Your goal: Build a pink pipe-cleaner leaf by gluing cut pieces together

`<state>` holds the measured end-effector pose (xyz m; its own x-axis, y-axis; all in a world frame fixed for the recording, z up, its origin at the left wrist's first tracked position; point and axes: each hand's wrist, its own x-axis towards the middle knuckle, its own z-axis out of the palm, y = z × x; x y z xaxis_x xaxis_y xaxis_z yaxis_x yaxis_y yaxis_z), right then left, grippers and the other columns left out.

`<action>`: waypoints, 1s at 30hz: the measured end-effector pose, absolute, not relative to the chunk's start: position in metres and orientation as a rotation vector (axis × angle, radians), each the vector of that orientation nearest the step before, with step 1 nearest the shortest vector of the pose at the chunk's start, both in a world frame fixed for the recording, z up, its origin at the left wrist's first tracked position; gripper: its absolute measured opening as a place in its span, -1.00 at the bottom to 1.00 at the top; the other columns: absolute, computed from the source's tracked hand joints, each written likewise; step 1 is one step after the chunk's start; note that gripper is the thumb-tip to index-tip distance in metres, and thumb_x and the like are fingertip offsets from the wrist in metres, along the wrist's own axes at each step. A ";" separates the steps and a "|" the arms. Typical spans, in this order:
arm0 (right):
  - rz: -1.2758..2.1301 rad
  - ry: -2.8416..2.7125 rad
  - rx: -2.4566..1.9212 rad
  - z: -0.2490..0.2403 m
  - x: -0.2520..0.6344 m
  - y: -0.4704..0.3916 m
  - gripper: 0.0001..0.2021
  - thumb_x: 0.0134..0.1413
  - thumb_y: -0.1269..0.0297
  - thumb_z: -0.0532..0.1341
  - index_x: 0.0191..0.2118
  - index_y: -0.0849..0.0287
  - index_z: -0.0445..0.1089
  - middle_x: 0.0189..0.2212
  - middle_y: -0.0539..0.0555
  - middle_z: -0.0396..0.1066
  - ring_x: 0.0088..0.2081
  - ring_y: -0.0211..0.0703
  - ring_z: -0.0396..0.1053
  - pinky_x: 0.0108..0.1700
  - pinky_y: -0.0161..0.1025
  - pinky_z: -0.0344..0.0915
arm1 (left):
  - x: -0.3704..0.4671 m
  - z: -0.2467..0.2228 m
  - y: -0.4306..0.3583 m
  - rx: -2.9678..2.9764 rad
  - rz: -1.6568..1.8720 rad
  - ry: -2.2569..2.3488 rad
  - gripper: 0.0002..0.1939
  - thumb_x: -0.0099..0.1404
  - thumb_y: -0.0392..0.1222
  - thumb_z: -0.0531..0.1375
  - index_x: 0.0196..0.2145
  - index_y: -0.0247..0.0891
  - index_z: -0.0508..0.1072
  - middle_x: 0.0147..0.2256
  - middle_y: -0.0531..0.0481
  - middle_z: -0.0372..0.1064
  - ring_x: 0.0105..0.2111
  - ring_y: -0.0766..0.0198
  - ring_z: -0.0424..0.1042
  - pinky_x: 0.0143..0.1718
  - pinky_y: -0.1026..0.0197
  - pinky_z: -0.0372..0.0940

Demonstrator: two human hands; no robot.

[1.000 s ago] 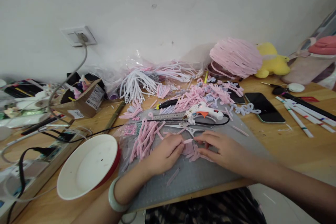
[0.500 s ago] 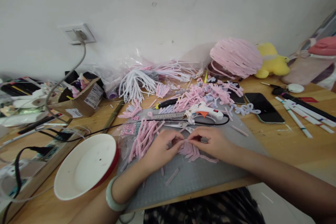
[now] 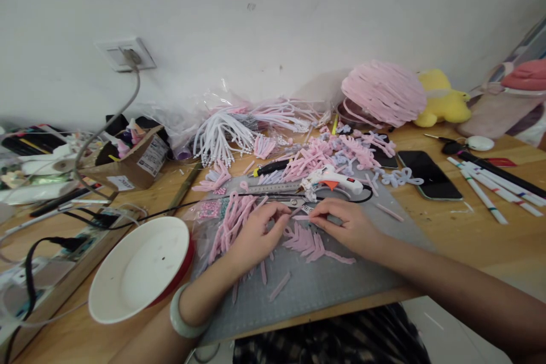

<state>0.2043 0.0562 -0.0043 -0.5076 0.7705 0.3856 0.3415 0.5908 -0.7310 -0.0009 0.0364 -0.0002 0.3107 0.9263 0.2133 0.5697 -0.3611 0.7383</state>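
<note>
Between my hands and the front edge of the grey mat (image 3: 333, 290) lies a pink feather-shaped piece of fuzzy stems (image 3: 307, 243). My left hand (image 3: 265, 228) is above its left end, thumb and fingertips pinched on a thin pinkish stem. My right hand (image 3: 343, 224) pinches the right end of a short pale pink stem (image 3: 302, 218). Just beyond the fingers are scissors (image 3: 294, 203), partly hidden, and a white glue gun (image 3: 335, 182). Left of my left hand is a bunch of pink twisted stems (image 3: 232, 226).
A white bowl with a red outside (image 3: 139, 273) stands at the left near a power strip (image 3: 63, 278). Behind are white stems (image 3: 224, 133) and mixed pink pieces (image 3: 315, 156). At the right lie a phone (image 3: 429, 175) and striped white sticks (image 3: 497, 187). A black cable crosses the mat.
My hands have moved slightly up and apart, off the feather-shaped piece, which now shows more fully. A short pale stem now shows between my fingers.
</note>
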 end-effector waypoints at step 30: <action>1.106 -2.403 -0.593 -0.004 0.203 0.055 -0.85 -0.22 0.56 0.15 -0.47 0.25 0.41 -0.53 -0.02 0.27 -0.49 -0.33 0.23 -0.43 -0.42 0.18 | 0.007 -0.003 0.031 2.224 0.630 0.944 -0.85 0.25 -0.27 0.10 -0.45 -0.26 0.42 -0.46 0.03 0.45 -0.39 0.30 0.37 -0.26 0.27 0.16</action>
